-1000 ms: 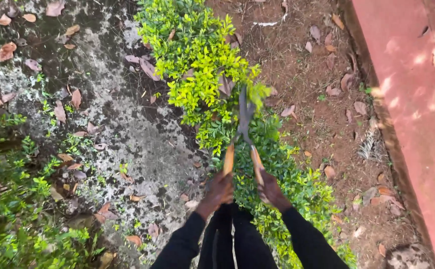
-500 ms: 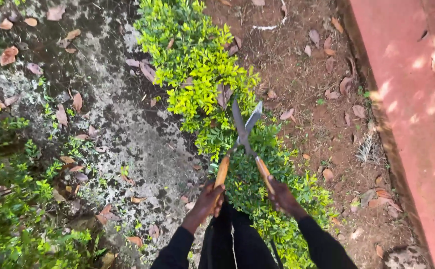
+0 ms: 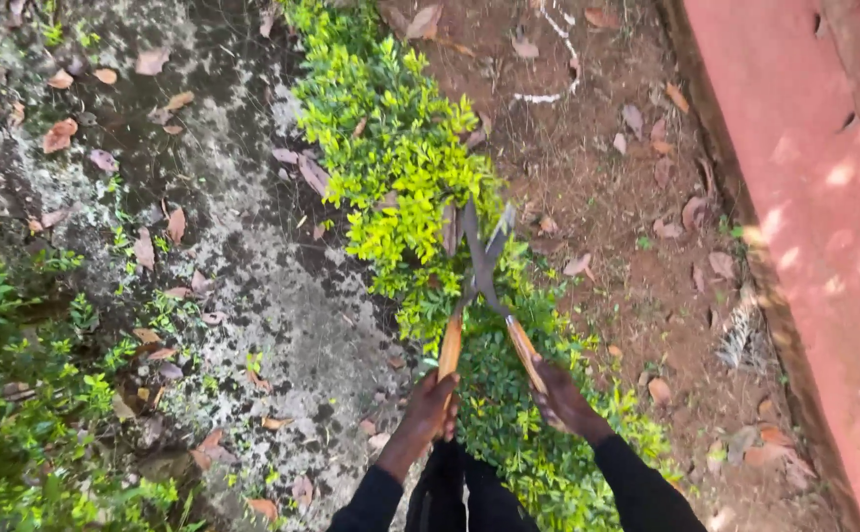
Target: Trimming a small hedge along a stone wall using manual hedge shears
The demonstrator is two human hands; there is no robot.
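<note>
The left hand (image 3: 435, 402) and right hand (image 3: 563, 399) are each gripping a handle of the shears (image 3: 481, 281), blades pointing straight ahead into the hedge (image 3: 400, 167).

A low hedge (image 3: 400, 167) runs ahead of the fingers (image 3: 440, 394). Shears (image 3: 484, 286) sit on it just beyond them. Pavement (image 3: 223, 266) lies left, soil (image 3: 607, 197) right, a wall (image 3: 804, 197) beyond that.
</note>
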